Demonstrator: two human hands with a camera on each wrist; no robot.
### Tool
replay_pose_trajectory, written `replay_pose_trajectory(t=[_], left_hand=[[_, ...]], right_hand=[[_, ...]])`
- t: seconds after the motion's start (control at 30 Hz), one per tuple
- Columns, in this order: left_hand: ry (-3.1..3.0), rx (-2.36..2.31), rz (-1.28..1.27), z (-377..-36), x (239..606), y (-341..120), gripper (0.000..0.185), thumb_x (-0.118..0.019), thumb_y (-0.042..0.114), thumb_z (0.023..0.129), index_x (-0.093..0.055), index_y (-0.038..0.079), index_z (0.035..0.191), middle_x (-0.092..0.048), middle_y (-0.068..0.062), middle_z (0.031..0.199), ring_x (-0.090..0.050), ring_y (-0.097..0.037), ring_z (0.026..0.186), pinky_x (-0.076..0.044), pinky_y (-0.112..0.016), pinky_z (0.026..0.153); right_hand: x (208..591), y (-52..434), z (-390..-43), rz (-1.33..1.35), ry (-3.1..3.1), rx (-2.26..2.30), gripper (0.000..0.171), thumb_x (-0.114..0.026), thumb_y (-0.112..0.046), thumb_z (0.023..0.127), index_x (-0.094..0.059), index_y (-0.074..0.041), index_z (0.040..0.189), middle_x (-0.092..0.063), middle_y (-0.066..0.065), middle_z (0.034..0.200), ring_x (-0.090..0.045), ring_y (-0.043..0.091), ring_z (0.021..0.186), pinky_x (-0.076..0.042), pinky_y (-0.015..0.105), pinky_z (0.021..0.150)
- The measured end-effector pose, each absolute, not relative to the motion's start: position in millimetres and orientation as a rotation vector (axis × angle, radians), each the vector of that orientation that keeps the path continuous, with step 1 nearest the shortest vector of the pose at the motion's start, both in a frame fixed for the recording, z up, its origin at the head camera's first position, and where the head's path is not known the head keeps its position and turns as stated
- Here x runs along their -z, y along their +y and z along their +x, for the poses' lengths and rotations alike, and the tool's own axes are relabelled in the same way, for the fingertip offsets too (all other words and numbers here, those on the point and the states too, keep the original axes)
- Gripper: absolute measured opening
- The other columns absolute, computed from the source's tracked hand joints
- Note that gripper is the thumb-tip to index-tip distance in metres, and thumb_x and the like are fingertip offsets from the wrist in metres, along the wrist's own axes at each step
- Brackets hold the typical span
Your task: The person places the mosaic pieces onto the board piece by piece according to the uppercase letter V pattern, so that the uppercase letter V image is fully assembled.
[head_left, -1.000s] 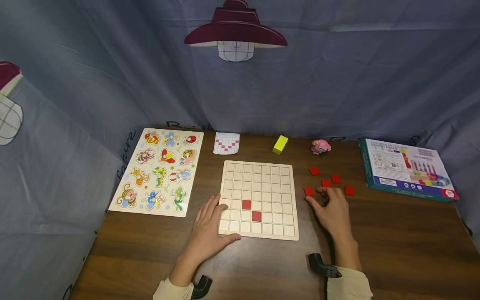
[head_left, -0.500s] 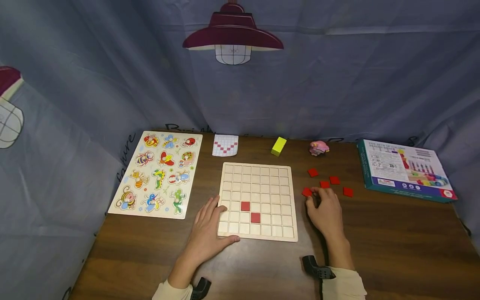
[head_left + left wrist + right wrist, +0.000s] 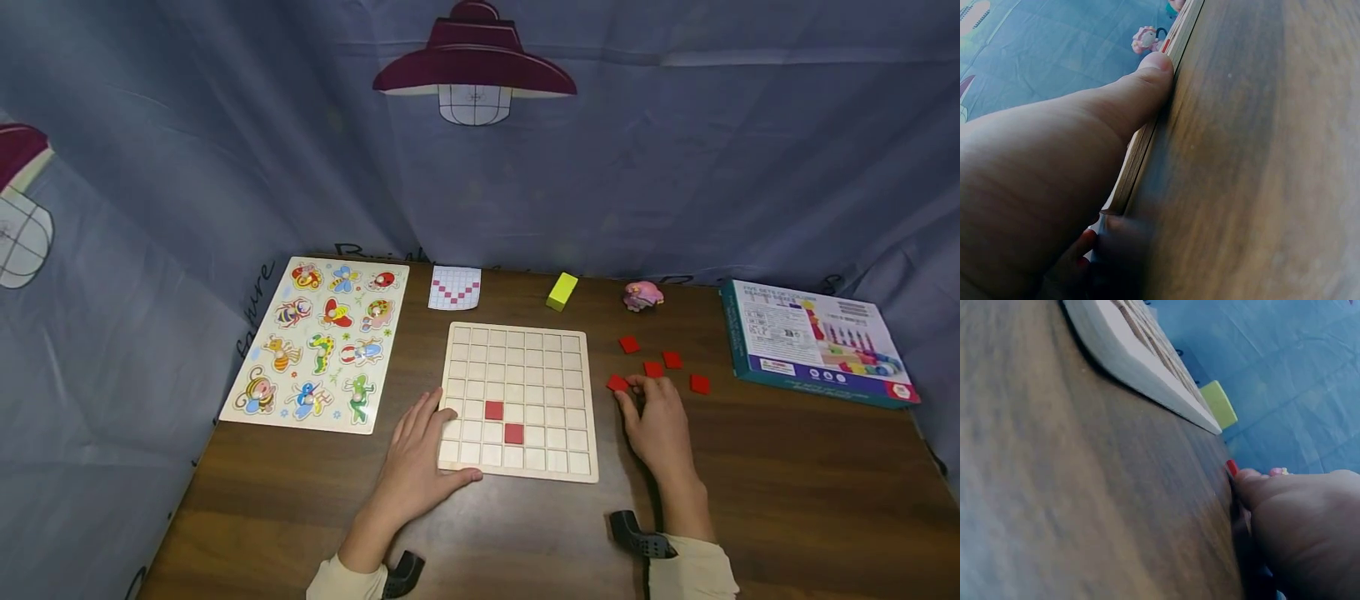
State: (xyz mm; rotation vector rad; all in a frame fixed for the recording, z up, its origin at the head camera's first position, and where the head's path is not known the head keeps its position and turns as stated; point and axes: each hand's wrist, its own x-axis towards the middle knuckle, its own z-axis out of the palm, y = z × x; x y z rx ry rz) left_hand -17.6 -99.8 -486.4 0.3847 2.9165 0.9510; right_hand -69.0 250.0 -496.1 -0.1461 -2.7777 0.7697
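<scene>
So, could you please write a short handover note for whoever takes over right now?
Left hand: flat on the grid board's near-left corner, thumb against its near edge.
Right hand: on the table right of the board, fingertips at the loose red tile; whether it grips it cannot be told.
Done: two red tiles in the board, set diagonally.
Left: four more loose tiles beside the hand. The pattern card behind the board shows a red V, so more cells probably need filling.

Left grip (image 3: pixel 420 462) flat, right grip (image 3: pixel 656 421) curled
</scene>
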Motion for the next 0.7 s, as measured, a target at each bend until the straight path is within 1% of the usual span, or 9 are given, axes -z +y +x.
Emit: replay_pose_trajectory(t=[0.17, 0.27, 0.37, 0.5, 0.57, 0.7], left_hand=[[2.902, -0.969, 0.381, -17.6, 486.1, -98.9, 0.086, -0.087, 0.057, 0.071, -0.051, 0.013, 0.136, -0.027, -0.013, 0.167, -0.023, -0.035, 0.156, -0.021, -0.059, 0.124], [2.899, -0.97, 0.373, -17.9, 487.0, -98.4, 0.086, -0.087, 0.056, 0.071, -0.051, 0.012, 0.136, -0.027, -0.013, 0.168, -0.023, -0.035, 0.156, -0.022, -0.059, 0.124], [2.891, -0.976, 0.365, -18.1, 487.4, -98.3, 0.087, -0.087, 0.057, 0.072, -0.051, 0.013, 0.137, -0.026, -0.012, 0.168, -0.023, -0.035, 0.156, -0.021, -0.06, 0.124], [2.881, -0.974, 0.36, -18.1, 486.6, -98.6, 0.087, -0.086, 0.057, 0.072, -0.05, 0.013, 0.138, -0.026, -0.012, 0.168, -0.022, -0.035, 0.156, -0.021, -0.06, 0.124], [2.883, -0.965, 0.357, -18.4, 486.8, -98.6, 0.087, -0.086, 0.058, 0.072, -0.05, 0.013, 0.138, -0.026, -0.013, 0.168, -0.022, -0.035, 0.156, -0.021, -0.06, 0.124], [2.895, -0.948, 0.363, -18.9, 486.8, -98.4, 0.087, -0.085, 0.059, 0.072, -0.051, 0.013, 0.137, -0.027, -0.012, 0.168, -0.023, -0.035, 0.156, -0.022, -0.06, 0.124]], right_hand=[[495.4, 243.5, -67.9, -0.11, -2.775, -0.787, 0.034, -0.071, -0.016, 0.096, -0.063, 0.007, 0.119, -0.057, 0.022, 0.107, -0.056, 0.039, 0.099, -0.048, 0.055, 0.088], [492.4, 234.6, -68.5, -0.065, -2.776, -0.818, 0.034, -0.072, -0.016, 0.095, -0.063, 0.006, 0.119, -0.057, 0.021, 0.107, -0.056, 0.037, 0.097, -0.049, 0.053, 0.085], [488.3, 221.3, -69.3, -0.027, -2.791, -0.841, 0.034, -0.074, -0.017, 0.094, -0.065, 0.004, 0.119, -0.057, 0.018, 0.106, -0.055, 0.032, 0.095, -0.049, 0.048, 0.081], [482.0, 197.2, -71.2, 0.064, -2.798, -0.874, 0.035, -0.077, -0.02, 0.092, -0.067, 0.0, 0.119, -0.058, 0.013, 0.103, -0.051, 0.026, 0.091, -0.044, 0.04, 0.075], [479.6, 183.2, -72.8, 0.138, -2.791, -0.892, 0.035, -0.078, -0.021, 0.09, -0.068, -0.002, 0.118, -0.059, 0.011, 0.102, -0.052, 0.024, 0.091, -0.044, 0.039, 0.076], [478.2, 155.4, -75.4, 0.271, -2.779, -0.893, 0.033, -0.08, -0.023, 0.089, -0.071, -0.006, 0.115, -0.062, 0.007, 0.1, -0.056, 0.023, 0.093, -0.047, 0.04, 0.079]])
